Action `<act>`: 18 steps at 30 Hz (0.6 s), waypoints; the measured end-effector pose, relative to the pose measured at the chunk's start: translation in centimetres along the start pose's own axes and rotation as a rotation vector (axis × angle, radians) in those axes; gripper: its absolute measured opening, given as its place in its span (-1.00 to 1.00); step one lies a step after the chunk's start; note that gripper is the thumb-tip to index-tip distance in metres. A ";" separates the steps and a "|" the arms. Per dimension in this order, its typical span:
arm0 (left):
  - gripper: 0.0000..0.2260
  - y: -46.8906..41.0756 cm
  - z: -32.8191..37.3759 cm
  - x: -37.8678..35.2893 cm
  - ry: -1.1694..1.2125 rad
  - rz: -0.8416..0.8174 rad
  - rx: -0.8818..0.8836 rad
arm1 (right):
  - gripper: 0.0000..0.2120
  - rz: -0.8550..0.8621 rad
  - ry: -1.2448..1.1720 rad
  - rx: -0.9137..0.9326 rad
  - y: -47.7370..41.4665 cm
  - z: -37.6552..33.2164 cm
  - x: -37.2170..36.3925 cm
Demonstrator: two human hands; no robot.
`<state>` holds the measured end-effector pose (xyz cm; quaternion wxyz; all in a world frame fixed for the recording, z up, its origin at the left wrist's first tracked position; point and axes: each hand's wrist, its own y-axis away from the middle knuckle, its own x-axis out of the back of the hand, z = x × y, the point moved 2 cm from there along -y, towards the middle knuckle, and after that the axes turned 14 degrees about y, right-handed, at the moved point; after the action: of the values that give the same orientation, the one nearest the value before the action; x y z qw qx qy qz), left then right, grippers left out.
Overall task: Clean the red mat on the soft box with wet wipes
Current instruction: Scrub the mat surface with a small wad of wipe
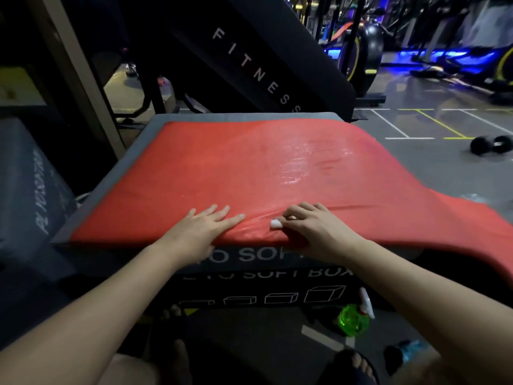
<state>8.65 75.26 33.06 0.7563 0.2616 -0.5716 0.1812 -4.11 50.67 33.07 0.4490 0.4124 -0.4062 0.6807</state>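
A red mat (pixel 236 168) lies spread over the grey-topped soft box (pixel 266 276), its right end drooping off the side. A wet sheen shows on the mat's middle right. My left hand (pixel 205 226) presses flat on the mat near the front edge, fingers straight. Just to its right, my right hand (pixel 308 226) has its fingers curled round a small white wet wipe (pixel 276 224) held against the mat's front edge.
A green spray bottle (pixel 355 318) stands on the floor under my right arm, with a blue wipes pack (pixel 413 354) nearby. Black dumbbells (pixel 491 144) lie on the floor at right. A dark padded block (pixel 30 190) sits left; gym machines stand behind.
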 end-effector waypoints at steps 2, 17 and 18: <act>-0.14 0.1 -0.4 -0.8 0.013 -0.002 -0.007 | -0.35 -0.077 -0.046 0.014 -0.4 0.0 0.6; -0.41 -2.8 -2.3 1.4 0.543 0.363 -0.042 | -0.86 -0.229 -0.472 0.009 -3.2 2.4 2.6; -0.51 -3.1 -2.6 1.7 0.595 0.382 -0.038 | -0.87 -0.263 -0.528 -0.015 -3.3 2.6 2.6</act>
<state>12.95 74.29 33.59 0.8469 0.0714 -0.3681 0.3770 -1.16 49.88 36.97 0.4153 0.6211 -0.4567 0.4829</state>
